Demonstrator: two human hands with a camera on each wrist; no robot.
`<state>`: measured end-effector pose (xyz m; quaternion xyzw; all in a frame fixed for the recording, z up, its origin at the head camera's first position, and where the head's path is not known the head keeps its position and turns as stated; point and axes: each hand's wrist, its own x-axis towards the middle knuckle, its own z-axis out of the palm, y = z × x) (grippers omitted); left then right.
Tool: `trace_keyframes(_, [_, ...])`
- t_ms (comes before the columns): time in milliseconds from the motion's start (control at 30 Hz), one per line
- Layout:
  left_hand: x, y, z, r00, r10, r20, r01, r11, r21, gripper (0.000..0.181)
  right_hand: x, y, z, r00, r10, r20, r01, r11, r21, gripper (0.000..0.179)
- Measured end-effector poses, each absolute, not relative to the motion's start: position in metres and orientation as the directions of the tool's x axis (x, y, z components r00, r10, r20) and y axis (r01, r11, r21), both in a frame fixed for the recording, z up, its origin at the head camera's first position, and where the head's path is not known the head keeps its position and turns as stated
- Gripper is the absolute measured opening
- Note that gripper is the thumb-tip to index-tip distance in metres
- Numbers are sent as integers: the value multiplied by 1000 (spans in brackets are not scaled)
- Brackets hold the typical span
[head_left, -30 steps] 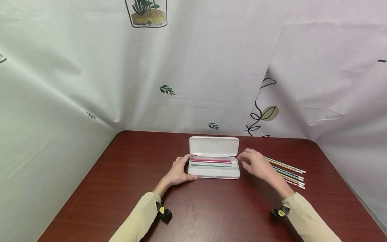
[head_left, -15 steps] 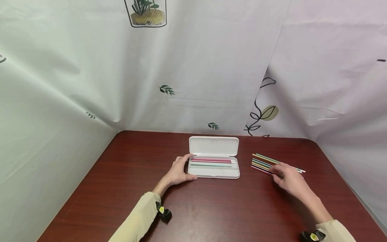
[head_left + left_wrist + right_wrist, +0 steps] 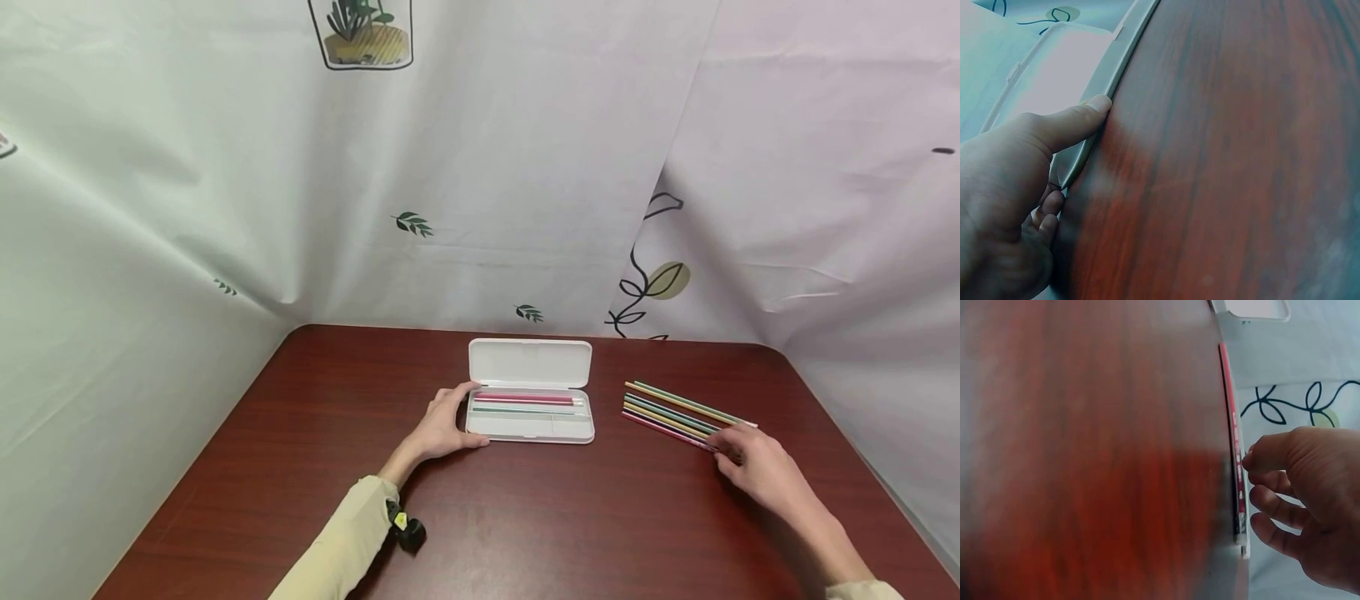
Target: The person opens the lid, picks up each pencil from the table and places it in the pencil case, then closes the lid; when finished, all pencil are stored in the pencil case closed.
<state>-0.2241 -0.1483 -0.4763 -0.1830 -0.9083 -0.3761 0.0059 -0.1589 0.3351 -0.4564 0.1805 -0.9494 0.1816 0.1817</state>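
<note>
A white pencil case [image 3: 517,430] lies with its lid [image 3: 530,364] raised on the table; pink and green pencils [image 3: 523,400] are inside its back compartment. My left hand [image 3: 437,428] grips the case's left end, thumb at the front edge and fingers round toward the back; the left wrist view has that thumb [image 3: 1082,119] pressed to the rim. To the right, several patterned pencils [image 3: 663,417] lie side by side, slanting. My right hand [image 3: 768,471] is over their near right ends. In the right wrist view its loosely bent fingers are beside a pink pencil [image 3: 1233,425], with no grip visible.
The dark red-brown wooden table [image 3: 540,517] ends at a white printed cloth [image 3: 480,250] behind and at both sides. A black wrist camera [image 3: 411,533] sits at the left cuff. One yellow and one green pencil lie slightly apart, farther back.
My right hand has moved from beside the case's right end across to the loose pencils, then along them to their right ends. The left hand and the case have stayed put.
</note>
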Motion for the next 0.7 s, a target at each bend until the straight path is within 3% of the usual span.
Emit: trace_keyframes(700, [-224,-148,-477,-932,329,152,341,654,675,90,-161,344,-459,-885,-286,369,-394,880,-265,27])
